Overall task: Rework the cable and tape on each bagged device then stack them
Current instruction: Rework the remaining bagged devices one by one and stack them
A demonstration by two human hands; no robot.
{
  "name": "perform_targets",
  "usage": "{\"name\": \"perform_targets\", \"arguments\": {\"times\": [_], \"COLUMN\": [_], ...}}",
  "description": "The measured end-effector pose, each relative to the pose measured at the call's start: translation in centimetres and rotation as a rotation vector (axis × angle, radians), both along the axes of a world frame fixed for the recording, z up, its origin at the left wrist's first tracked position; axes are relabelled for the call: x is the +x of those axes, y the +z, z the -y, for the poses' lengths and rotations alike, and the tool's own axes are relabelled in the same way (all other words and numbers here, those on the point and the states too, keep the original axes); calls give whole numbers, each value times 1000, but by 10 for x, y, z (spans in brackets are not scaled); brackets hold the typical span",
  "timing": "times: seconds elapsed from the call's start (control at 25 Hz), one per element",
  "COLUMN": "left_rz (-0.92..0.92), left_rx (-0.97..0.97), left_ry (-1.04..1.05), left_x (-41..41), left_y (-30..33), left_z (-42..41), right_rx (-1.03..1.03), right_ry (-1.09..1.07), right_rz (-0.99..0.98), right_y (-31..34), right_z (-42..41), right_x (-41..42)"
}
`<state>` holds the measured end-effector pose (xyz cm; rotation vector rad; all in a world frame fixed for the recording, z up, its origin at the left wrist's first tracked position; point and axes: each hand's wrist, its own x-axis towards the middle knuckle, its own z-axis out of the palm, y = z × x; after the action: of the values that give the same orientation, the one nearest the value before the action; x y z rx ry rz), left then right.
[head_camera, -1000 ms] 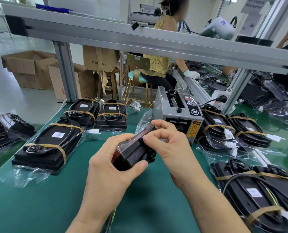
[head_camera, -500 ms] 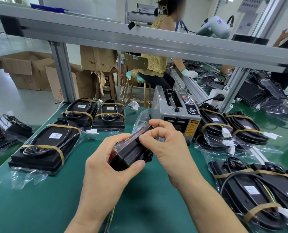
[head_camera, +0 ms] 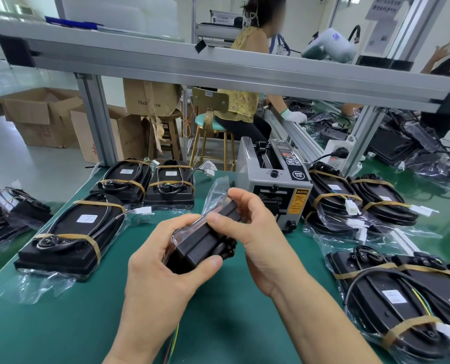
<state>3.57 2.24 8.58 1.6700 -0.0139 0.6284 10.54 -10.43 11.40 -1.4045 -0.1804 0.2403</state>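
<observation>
A worker's left hand (head_camera: 163, 261) grips a black bagged device (head_camera: 202, 240) above the middle of the green bench mat (head_camera: 61, 324), thumb curled across its near end and fingers wrapped round its left side, while the right hand (head_camera: 255, 232) closes over the far end, thumb and forefinger pinching at the upper edge where the clear bag (head_camera: 216, 187) trails off toward 12 o'clock. Loose coloured wires (head_camera: 175, 340) hang from below the left wrist toward 6 o'clock. The step in hand looks like the rework itself, done on the held unit before any stacking. Finished-looking units, cables looped and bound with tan tape, lie on the mat: one (head_camera: 68, 229) at 9 o'clock of the hands, two more at 11 o'clock, others (head_camera: 392, 306) at 4 o'clock. A grey tape dispenser (head_camera: 273, 179) stands at 1 o'clock, just beyond the right hand. The next move probably calls for gathering the hanging wires against the body, then reaching to the dispenser for a strip while the left hand keeps the unit steady.
</observation>
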Motion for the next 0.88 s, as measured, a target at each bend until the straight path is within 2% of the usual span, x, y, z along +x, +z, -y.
{"name": "perform_targets", "arguments": {"times": [0.12, 0.32, 0.48, 0.64, 0.72, 0.88], "left_rz": [-16, -12, -16, -1, 0, -2], "left_rx": [-28, -26, -71, -92, -68, -43], "left_ry": [2, -21, -39, -45, -53, -44], "left_x": [0, -1, -1, -1, -1, -2], "left_y": [-1, -1, -2, -2, -1, 0], "left_z": [-2, -3, -8, -8, -7, -7], "right_rx": [58, -84, -22, -371, -494, -601], "right_ry": [18, 19, 56, -100, -121, -225], "right_rz": [-7, 94, 120, 632, 747, 945], "right_y": [-3, -5, 0, 1, -2, -3], "right_z": [2, 0, 4, 10, 8, 5], "right_x": [1, -3, -6, -17, -20, -16]}}
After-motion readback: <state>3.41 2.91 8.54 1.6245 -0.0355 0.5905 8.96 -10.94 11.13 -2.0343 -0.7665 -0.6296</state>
